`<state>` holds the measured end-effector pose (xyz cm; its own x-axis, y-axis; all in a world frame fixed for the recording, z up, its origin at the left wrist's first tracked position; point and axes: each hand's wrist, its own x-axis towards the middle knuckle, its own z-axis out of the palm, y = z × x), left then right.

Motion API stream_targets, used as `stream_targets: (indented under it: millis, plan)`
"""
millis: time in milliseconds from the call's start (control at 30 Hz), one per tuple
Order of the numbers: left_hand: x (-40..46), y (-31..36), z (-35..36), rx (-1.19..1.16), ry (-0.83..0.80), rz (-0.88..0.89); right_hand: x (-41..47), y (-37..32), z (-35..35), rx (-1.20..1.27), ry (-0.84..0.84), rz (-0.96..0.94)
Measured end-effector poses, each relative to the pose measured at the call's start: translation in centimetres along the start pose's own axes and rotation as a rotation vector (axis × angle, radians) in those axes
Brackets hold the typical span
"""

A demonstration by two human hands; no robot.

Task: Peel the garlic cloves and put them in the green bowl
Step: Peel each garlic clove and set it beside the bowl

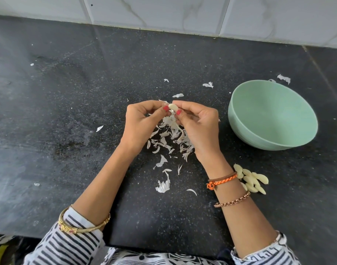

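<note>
Head cam looks straight down at a dark speckled counter (68,111) with a white tiled wall (164,12) along the back edge. Both hands are raised just above the middle of it, working on one garlic clove (173,107). Left hand (140,123) and right hand (198,127) meet at the fingertips, and the clove is pinched between the thumbs and forefingers of both, red-painted thumbnails showing on either side of it. Remaining fingers are curled in toward the palms. Can't tell how much skin is left on that clove, though a bit of papery peel hangs right below it.

Under and between the hands there's a messy scatter of garlic skins (167,138), with more flakes trailing toward the near edge and a few strays further out.

Green bowl (246,119) stands to the right of the hands, upright, and nothing shows inside it. A small pile of peeled cloves (253,180) lies on the counter just beside the right wrist, nearer than the bowl and apart from it.

Right wrist has an orange braided band (221,181) and a chain bracelet (232,201); left arm has a gold bangle (83,224) over a striped sleeve (68,243).
</note>
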<state>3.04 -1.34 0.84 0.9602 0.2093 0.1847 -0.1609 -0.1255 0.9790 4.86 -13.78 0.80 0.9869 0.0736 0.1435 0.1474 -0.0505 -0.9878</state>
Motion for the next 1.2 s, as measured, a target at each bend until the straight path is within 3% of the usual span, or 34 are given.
stream_targets:
  millis: [267,433,567,733,933,1200]
  plan:
    - [-0.2,0.0,0.0,-0.044,0.012,0.009,0.2,0.5,-0.1,-0.210,0.050,-0.163]
    - [0.0,-0.4,-0.1,-0.036,0.046,-0.039,0.0,1.0,0.2,-0.468,0.095,-0.438]
    - [0.0,-0.2,0.3,-0.071,0.088,-0.107,0.0,1.2,0.3,-0.549,0.115,-0.534]
    - [0.0,0.0,0.5,-0.075,0.093,-0.121,-0.1,1.0,0.5,-0.470,0.078,-0.508]
    - [0.4,0.0,-0.3,-0.119,0.197,-0.144,-0.2,0.0,0.3,-0.137,0.041,-0.213]
    - [0.0,0.1,0.1,-0.176,0.052,-0.144,-0.3,0.8,0.6,-0.329,0.103,-0.288]
